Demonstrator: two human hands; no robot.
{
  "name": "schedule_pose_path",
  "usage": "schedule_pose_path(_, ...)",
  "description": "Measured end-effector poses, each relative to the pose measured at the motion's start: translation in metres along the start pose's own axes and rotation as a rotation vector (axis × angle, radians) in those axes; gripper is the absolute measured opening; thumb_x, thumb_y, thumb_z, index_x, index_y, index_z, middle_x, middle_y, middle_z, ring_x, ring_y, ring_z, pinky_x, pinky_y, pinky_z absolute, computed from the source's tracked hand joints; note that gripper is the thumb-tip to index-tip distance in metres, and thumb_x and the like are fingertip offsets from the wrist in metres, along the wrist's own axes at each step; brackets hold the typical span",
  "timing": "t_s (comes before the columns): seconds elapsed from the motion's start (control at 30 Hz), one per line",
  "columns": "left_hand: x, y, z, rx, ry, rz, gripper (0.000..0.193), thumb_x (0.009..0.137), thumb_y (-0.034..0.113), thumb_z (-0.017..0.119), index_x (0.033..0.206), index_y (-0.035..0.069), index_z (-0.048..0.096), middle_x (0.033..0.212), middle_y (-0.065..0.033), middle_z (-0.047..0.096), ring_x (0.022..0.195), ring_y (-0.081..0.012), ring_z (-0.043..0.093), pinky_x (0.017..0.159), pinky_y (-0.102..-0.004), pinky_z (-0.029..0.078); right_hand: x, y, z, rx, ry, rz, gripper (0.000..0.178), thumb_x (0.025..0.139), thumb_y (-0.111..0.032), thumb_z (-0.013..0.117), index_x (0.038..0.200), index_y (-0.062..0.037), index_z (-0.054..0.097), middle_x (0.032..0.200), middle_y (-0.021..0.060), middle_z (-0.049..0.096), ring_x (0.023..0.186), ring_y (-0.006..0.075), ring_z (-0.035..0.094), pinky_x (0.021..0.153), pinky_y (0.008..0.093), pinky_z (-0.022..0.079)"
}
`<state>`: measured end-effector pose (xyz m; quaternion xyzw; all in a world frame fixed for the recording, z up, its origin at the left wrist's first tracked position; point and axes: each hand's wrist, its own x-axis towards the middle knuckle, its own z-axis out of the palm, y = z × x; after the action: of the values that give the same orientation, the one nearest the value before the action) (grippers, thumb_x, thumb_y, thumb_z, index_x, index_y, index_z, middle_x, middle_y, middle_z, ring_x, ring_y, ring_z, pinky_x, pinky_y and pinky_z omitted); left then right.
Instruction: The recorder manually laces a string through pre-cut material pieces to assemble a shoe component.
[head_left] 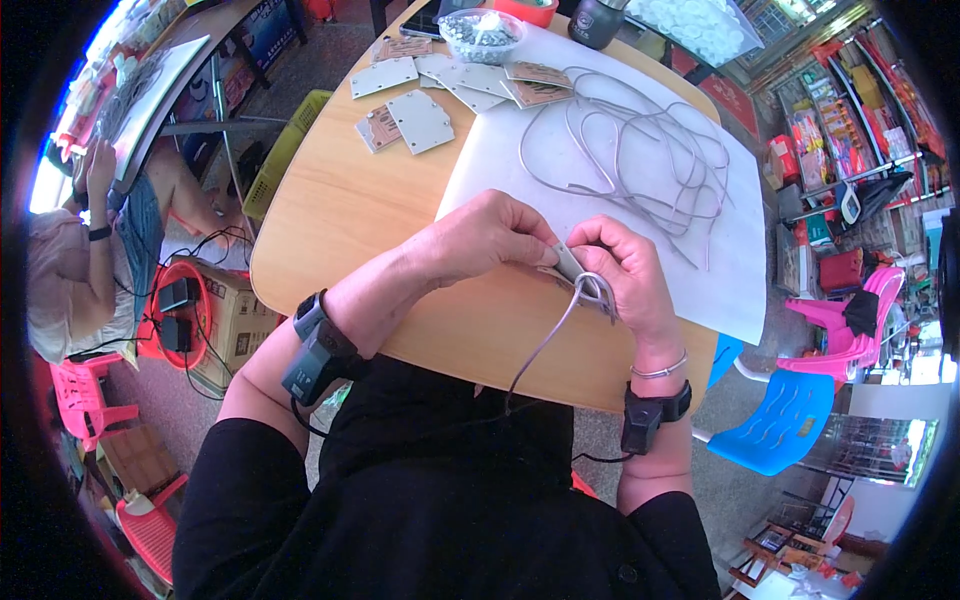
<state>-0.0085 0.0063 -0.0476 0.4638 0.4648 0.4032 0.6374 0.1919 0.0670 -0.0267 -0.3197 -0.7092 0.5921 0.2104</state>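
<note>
Over the near part of the table, my hands meet in front of me. My left hand (497,235) is closed in a pinch on one end of a small grey flat piece (568,263). My right hand (625,268) grips the other end, fingers curled. Around its fingers a grey cord (592,287) makes a loop, and one length (537,360) hangs down toward my lap. Fingers hide most of the flat piece. Beyond my hands, a loose tangle of grey cord (610,186) lies on a white sheet (500,175).
Several light flat plates (421,122) with small holes lie at the table's far left. Behind them stand a clear tub of small parts (481,40) and a dark cup (596,22). A blue chair (775,425) is at the right; another person (85,265) sits at the left.
</note>
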Motion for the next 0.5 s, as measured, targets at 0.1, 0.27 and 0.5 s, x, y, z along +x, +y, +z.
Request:
schedule_pose_path(0.1,0.0014,-0.0031,0.0,-0.058,-0.019,-0.002,0.02,0.082,0.008,0.065,0.097,-0.005,0.065,0.087,-0.0074,0.067,0.078,-0.0111,0.062,0.074,-0.0228,0.049,0.0001,-0.0014,-0.0001,0.025,-0.037,0.026,0.008,0.088,-0.006,0.055,0.09,0.0002,0.059,0.075,-0.003,0.053,0.064,0.003,0.045,0.055,0.0193,0.038)
schedule_pose_path(0.27,-0.0004,0.0016,-0.0007,-0.017,-0.006,-0.032,0.019,0.083,0.01,0.066,0.094,-0.005,0.066,0.084,-0.0069,0.067,0.076,-0.0109,0.062,0.072,-0.0229,0.05,0.0028,0.0037,0.0027,-0.055,-0.013,-0.115,0.009,0.088,-0.003,0.053,0.09,0.001,0.06,0.075,-0.0024,0.052,0.065,0.0034,0.047,0.056,0.0198,0.038)
schedule_pose_path(0.5,0.001,-0.0001,-0.0001,-0.055,0.007,-0.031,0.017,0.082,0.011,0.067,0.091,-0.003,0.067,0.082,-0.006,0.067,0.074,-0.0104,0.061,0.07,-0.0227,0.049,0.0005,0.0015,0.0039,0.037,0.016,0.005,0.01,0.088,-0.001,0.054,0.093,-0.0004,0.063,0.074,-0.0041,0.055,0.063,0.0013,0.047,0.054,0.0178,0.038)
